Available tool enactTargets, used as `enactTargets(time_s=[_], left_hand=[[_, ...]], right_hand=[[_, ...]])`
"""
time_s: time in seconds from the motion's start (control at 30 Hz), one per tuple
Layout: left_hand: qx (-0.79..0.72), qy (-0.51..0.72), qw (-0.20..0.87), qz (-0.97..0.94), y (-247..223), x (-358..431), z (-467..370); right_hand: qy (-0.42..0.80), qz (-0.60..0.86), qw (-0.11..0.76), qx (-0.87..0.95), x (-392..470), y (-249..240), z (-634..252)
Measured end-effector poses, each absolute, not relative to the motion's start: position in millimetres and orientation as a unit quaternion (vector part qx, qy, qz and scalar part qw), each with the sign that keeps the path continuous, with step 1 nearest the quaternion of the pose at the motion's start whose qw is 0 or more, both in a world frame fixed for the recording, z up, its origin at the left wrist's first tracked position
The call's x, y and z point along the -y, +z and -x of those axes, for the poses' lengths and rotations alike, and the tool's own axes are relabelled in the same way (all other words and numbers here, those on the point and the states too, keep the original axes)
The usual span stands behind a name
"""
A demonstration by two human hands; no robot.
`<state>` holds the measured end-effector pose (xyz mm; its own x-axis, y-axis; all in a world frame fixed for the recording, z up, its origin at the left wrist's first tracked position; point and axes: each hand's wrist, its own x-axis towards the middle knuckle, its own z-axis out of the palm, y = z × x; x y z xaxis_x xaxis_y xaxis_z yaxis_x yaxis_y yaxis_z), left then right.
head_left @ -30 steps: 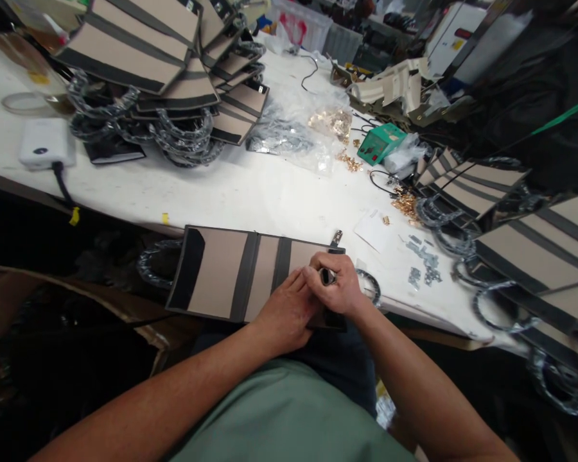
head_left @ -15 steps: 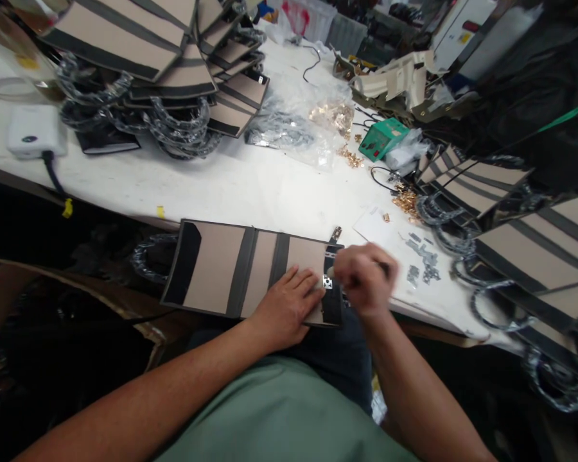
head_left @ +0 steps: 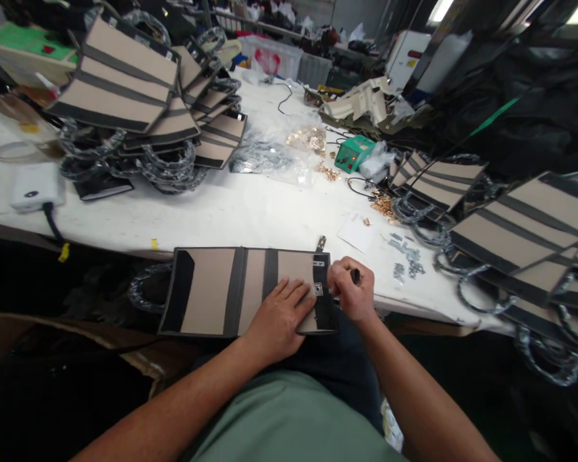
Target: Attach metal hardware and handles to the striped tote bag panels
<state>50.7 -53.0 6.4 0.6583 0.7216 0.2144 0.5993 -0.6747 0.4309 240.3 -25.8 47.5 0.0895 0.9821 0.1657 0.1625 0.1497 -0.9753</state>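
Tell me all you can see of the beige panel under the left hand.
The beige panel lies open along the edge of the white table. It has dark grey bands and black end strips, and looks like fabric or leather. Two metal pieces sit at its right end. The left hand rests flat on it.

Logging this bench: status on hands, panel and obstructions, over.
Left hand spread on beige panel. Right hand gripping dark-ended tool, by panel's right edge. Metal plate uncovered, left hand close by.

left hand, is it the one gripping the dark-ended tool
No, the left hand lies flat on the beige panel, while the right hand grips the tool.
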Motion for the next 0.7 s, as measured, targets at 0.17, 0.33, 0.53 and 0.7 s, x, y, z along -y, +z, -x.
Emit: enactTargets(time_s=[0.17, 0.33, 0.53, 0.7], left_hand=[[-0.346, 0.271, 0.137, -0.888, 11, 55, -48], [-0.328, 0.357, 0.115, -0.867, 37, 59, -52], [-0.315, 0.417, 0.054, -0.851, 59, 69, -55], [-0.301, 0.428, 0.029, -0.851, 90, 75, -40]], right_hand=[[0.423, 0.647, 0.528, 0.352, 107, 27, -277], [0.519, 0.616, 0.501, 0.317, 142, 18, -261], [0.326, 0.593, 0.524, 0.517, 105, 80, -222], [0.295, 0.508, 0.49, 0.644, 92, 134, -241]])
